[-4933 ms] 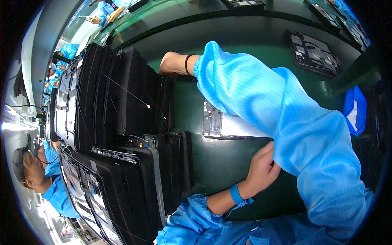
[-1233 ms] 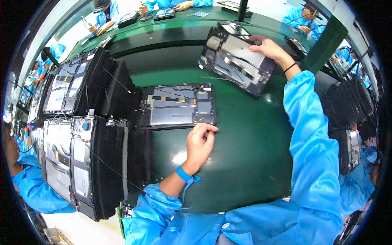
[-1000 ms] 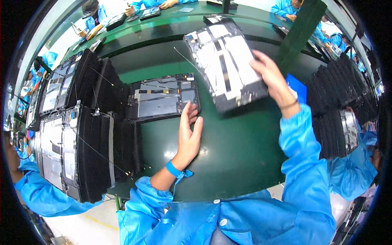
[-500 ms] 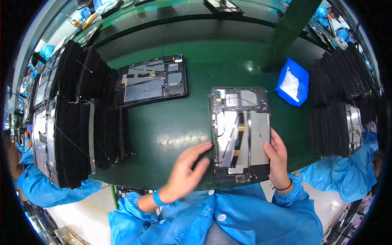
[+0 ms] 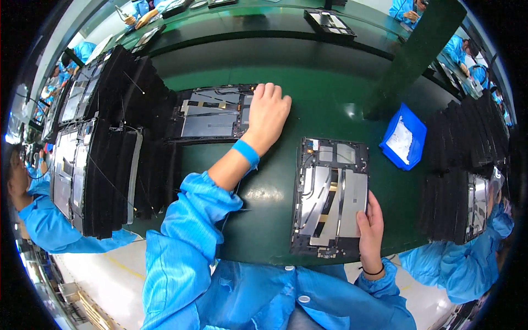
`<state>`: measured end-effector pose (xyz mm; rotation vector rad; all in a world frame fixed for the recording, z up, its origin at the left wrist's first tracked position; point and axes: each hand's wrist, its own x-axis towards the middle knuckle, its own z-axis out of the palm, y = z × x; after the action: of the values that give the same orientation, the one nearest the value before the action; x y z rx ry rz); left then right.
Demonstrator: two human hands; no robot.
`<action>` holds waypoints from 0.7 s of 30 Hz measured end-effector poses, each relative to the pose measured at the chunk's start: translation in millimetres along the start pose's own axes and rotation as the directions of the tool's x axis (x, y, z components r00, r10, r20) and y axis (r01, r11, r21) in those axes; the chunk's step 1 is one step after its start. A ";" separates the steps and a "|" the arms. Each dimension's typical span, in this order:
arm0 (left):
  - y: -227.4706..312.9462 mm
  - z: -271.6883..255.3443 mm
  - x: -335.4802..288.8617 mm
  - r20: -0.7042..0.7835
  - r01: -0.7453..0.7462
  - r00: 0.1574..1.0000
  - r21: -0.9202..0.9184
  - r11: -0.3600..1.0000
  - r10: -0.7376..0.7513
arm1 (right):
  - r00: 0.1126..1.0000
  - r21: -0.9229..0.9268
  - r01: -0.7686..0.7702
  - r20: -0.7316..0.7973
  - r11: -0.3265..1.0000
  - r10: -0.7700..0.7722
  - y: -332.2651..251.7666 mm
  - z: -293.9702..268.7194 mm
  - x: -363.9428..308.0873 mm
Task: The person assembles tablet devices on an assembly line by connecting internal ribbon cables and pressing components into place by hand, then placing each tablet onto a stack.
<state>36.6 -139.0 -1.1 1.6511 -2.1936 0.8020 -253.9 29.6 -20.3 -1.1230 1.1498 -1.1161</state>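
An opened tablet (image 5: 345,201), its inner metal plates and flat cables exposed, lies before me near the bench's front edge. My right hand (image 5: 372,228) grips its right side, thumb on the top face and fingers along the edge. Farther off to the left, a second opened tablet (image 5: 212,118) lies crosswise beside the stacks. My left hand (image 5: 268,118) reaches over that tablet's right end, its fingers bent down at the edge; the thumb and fingertips are hidden. A blue band circles my left wrist, a dark cord my right.
Stacks of tablets with black separators (image 5: 104,165) rise at the left, and more black stacks (image 5: 454,203) stand at the right. A blue tray (image 5: 404,136) holding white material sits before the right stacks. A green post (image 5: 412,60) rises behind it. People in blue work around the bench.
My left hand has left the near tablet's side and moved up and away to the far tablet's right end. My right hand keeps its hold. The whole view has shifted slightly.
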 end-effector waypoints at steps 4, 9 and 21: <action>-14.9 7.7 -2.8 -0.053 -0.093 0.994 -0.003 0.996 0.093 | 1.000 -0.014 0.006 0.004 1.000 -0.006 -1.6 -0.6 0.0; -48.5 -23.3 -18.4 -0.066 -0.188 0.982 -0.343 0.920 0.177 | 1.000 -0.019 0.022 0.015 1.000 -0.021 -0.3 -2.7 -0.7; -50.3 -85.6 -98.9 0.103 0.052 0.994 -0.274 0.960 -0.024 | 0.995 -0.027 0.064 0.078 0.998 -0.062 0.9 11.2 24.7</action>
<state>105.6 -20.8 28.6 1.6158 -2.2117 0.3875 -240.8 6.0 -22.7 -1.2216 1.0804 -1.0979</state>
